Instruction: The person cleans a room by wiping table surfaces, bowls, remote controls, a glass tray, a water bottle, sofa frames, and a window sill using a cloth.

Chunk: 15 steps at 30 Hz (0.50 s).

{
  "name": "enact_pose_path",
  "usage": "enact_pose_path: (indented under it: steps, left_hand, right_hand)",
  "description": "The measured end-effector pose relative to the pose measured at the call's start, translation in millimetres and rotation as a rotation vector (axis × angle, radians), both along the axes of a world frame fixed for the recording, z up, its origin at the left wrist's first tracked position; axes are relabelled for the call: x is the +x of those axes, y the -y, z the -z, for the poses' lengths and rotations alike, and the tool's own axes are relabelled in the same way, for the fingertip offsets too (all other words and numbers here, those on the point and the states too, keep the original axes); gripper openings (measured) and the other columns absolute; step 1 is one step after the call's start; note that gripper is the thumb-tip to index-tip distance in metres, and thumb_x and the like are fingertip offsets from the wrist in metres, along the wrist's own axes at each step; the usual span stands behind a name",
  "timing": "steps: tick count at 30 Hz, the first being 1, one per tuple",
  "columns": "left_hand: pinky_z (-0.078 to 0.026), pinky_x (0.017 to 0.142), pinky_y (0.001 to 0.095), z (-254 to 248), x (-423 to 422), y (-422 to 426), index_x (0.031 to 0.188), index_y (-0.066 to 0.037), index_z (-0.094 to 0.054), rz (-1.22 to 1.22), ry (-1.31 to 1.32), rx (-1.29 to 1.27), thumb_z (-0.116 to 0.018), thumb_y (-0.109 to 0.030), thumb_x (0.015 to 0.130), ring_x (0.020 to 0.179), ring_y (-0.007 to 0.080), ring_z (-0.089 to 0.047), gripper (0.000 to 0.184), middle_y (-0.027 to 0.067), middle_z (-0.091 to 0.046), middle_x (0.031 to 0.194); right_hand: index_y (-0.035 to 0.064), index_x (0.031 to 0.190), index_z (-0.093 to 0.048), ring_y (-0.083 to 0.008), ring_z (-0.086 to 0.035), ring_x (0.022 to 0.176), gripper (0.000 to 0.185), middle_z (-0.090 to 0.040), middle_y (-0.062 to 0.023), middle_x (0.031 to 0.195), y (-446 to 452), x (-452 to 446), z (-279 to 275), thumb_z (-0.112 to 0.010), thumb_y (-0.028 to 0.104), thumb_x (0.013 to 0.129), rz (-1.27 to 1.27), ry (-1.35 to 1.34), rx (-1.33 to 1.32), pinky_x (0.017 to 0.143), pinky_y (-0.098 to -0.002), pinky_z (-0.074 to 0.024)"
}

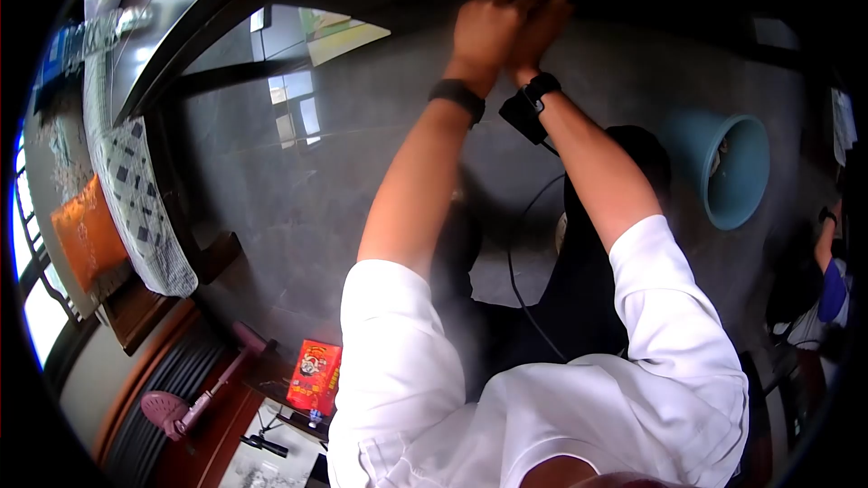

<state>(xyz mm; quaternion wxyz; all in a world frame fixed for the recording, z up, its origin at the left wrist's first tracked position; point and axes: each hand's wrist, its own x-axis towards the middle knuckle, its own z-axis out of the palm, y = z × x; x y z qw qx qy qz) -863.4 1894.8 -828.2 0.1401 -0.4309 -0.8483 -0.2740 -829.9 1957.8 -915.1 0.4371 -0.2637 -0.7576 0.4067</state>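
Both arms stretch forward to a dark surface at the top of the head view. My left hand is closed, its fingers curled at the edge of the deep shadow. Right beside it, my right hand is also closed and mostly shaded. What the fingers hold is hidden in the dark. A black band circles my left wrist. On my right wrist sits a black strap with a small dark box, from which a thin cable runs down past my legs.
A light blue bin stands on the grey floor to the right. Another person is at the far right edge. At lower left are a red packet and a pink fan. A checked cloth hangs at left.
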Motion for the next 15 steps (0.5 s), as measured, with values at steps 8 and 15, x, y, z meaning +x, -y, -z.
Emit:
enact_pose_path:
  steps: [8, 15]
  left_hand:
    - [-0.057, 0.079, 0.0373, -3.9, -22.8, 84.9, 0.103, -0.014, -0.075, -0.123, 0.065, -0.024, -0.068, -0.01, 0.079, 0.097, 0.0267, -0.067, 0.025, 0.0049, -0.071, 0.102]
    - [-0.056, 0.081, 0.0394, 14.9, -18.9, 72.6, 0.105, -0.013, -0.075, -0.117, 0.154, 0.107, -0.066, -0.006, 0.082, 0.095, 0.0297, -0.067, 0.025, 0.0092, -0.072, 0.099]
  right_hand:
    - [0.0033, 0.106, -0.047, -0.0244, -0.05, 0.094, 0.026, -0.048, -0.0108, 0.101, 77.2, -32.7, 12.8, -0.061, 0.023, 0.098, -0.218, -0.092, -0.386, 0.085, -0.038, -0.0434]
    - [0.005, 0.11, -0.053, -0.0192, -0.056, 0.096, 0.026, -0.056, -0.0078, 0.103, 53.6, -22.7, 7.6, -0.05, 0.03, 0.102, -0.291, 0.008, -0.438, 0.088, -0.0333, -0.0483]
